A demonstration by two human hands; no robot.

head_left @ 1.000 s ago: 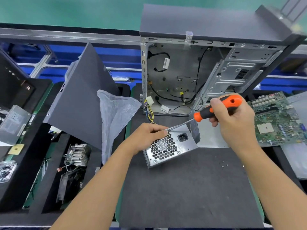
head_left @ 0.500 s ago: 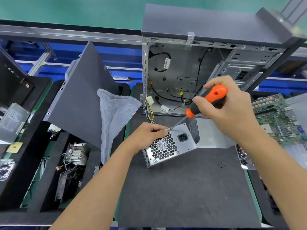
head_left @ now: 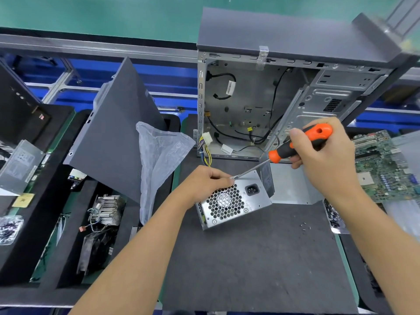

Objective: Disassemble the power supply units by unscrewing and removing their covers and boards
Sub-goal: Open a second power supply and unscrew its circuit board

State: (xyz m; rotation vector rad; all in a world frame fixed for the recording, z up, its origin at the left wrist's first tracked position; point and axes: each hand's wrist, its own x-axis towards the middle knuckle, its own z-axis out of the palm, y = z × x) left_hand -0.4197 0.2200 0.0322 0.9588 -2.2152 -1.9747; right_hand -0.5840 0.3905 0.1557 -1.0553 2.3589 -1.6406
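Note:
A silver power supply unit (head_left: pixel 236 201) with a honeycomb fan grille and a black mains socket stands tilted on the dark mat (head_left: pixel 250 258). My left hand (head_left: pixel 204 183) grips its upper left corner, fingers curled over the top edge. My right hand (head_left: pixel 322 155) holds an orange-and-black screwdriver (head_left: pixel 297 144). Its shaft slants down to the left, and the tip meets the unit's top edge right by my left fingertips. Coloured wires (head_left: pixel 205 153) run out behind the unit.
An open grey computer case (head_left: pixel 284 92) stands behind the mat. A loose side panel (head_left: pixel 113 137) and a clear plastic bag (head_left: pixel 159 160) lean at the left. A green motherboard (head_left: pixel 384 164) lies at the right. Loose screws (head_left: pixel 304 226) dot the mat. Heatsinks (head_left: pixel 106 209) fill left trays.
My right hand has turned on the screwdriver handle and shifted slightly up and left while the tip stays at the unit's top edge. My left hand and the unit have stayed put.

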